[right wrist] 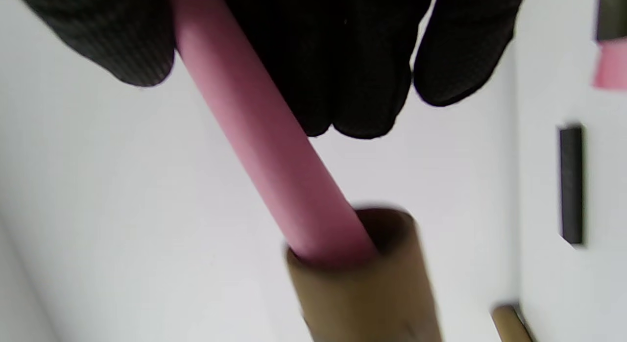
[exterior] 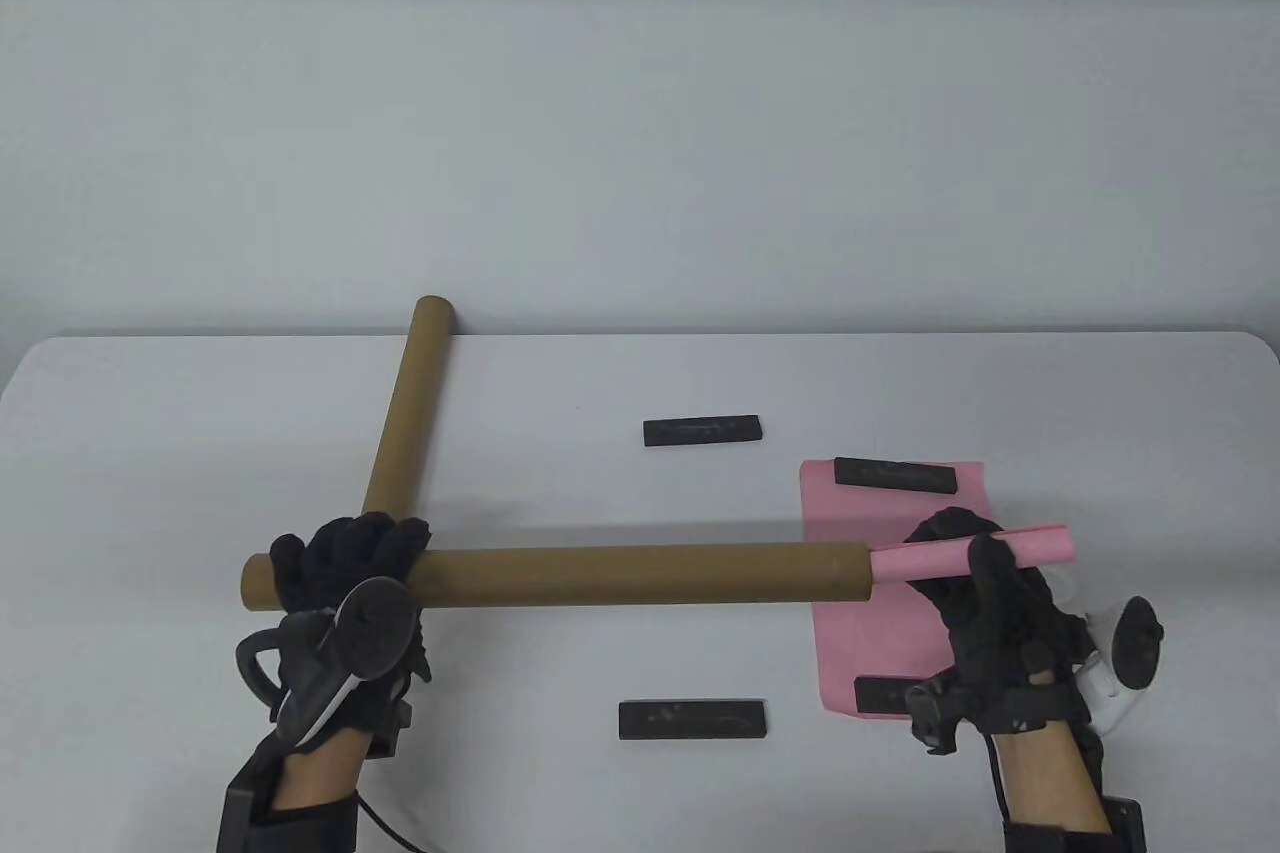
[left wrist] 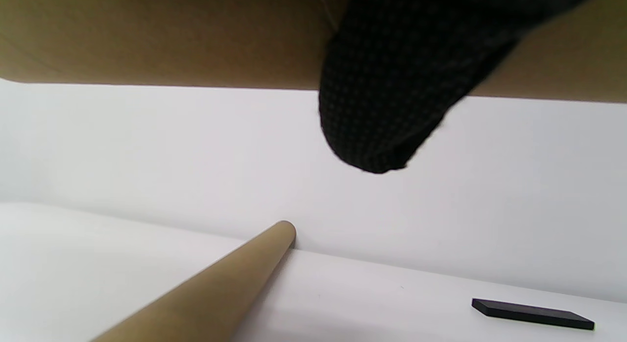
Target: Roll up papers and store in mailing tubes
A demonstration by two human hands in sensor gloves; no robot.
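My left hand (exterior: 345,573) grips a brown mailing tube (exterior: 640,573) near its left end and holds it level above the table; the tube fills the top of the left wrist view (left wrist: 171,33). My right hand (exterior: 985,583) grips a rolled pink paper (exterior: 1010,551) whose left end sits inside the tube's open right mouth (right wrist: 382,229). The roll (right wrist: 264,136) slants down into the tube in the right wrist view. A second brown tube (exterior: 408,403) lies on the table at the left, running to the far edge, also in the left wrist view (left wrist: 220,293).
A flat pink sheet (exterior: 880,623) lies under my right hand, with black bar weights at its far edge (exterior: 895,473) and near edge (exterior: 885,693). Two more black bars lie at mid-table (exterior: 703,430) and near the front (exterior: 693,720). The wall is close behind the table.
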